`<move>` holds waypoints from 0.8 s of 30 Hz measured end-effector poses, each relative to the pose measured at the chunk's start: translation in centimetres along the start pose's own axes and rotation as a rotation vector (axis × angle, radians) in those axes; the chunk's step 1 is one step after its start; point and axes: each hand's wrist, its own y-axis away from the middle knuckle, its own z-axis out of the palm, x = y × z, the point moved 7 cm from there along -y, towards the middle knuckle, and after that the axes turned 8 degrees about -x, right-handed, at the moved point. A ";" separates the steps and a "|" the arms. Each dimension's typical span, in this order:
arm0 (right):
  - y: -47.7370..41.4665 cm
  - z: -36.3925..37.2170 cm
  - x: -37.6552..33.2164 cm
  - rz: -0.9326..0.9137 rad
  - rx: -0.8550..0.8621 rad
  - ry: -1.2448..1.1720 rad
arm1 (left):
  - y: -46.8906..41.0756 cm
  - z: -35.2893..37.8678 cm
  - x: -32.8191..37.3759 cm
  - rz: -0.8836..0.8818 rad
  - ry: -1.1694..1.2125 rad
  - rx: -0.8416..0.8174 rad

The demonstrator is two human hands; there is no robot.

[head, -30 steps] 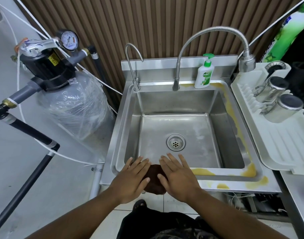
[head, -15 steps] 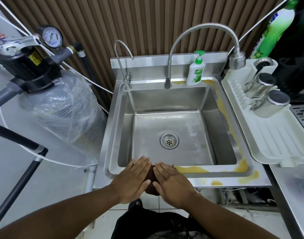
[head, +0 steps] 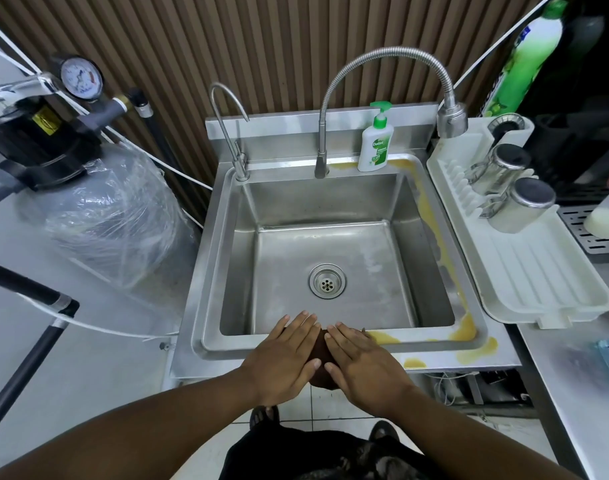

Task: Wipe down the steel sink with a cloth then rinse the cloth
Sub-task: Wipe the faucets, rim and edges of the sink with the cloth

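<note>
A square steel sink (head: 227, 244) fills the middle of the head view, with a round drain (head: 327, 281) in its floor. Yellow residue (head: 465, 327) runs along its right and front rims. A dark brown cloth (head: 322, 356) lies on the front rim. My left hand (head: 282, 358) and my right hand (head: 360, 362) press flat on the cloth with straight fingers, side by side, covering most of it. A flexible steel faucet (head: 386, 55) arches over the back, its head hanging at the right. A thin gooseneck tap (head: 227, 109) stands at the back left.
A white and green soap bottle (head: 375, 143) stands on the back ledge. A white drying rack (head: 524, 271) with two steel cups (head: 519, 206) sits on the right. A plastic-wrapped filter tank (head: 112, 216) with a pressure gauge (head: 80, 79) stands on the left. A green bottle (head: 524, 60) is upper right.
Both hands have slid slightly back toward me on the cloth and drawn closer together. The view has shifted a little to the right.
</note>
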 end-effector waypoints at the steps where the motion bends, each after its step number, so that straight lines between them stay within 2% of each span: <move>1: 0.3 -0.1 0.3 0.002 0.001 0.009 | -0.3 0.0 0.3 0.000 0.001 -0.002; 24: 5.3 -1.7 6.7 0.025 -0.043 0.013 | -6.2 -1.1 6.6 0.008 0.082 -0.121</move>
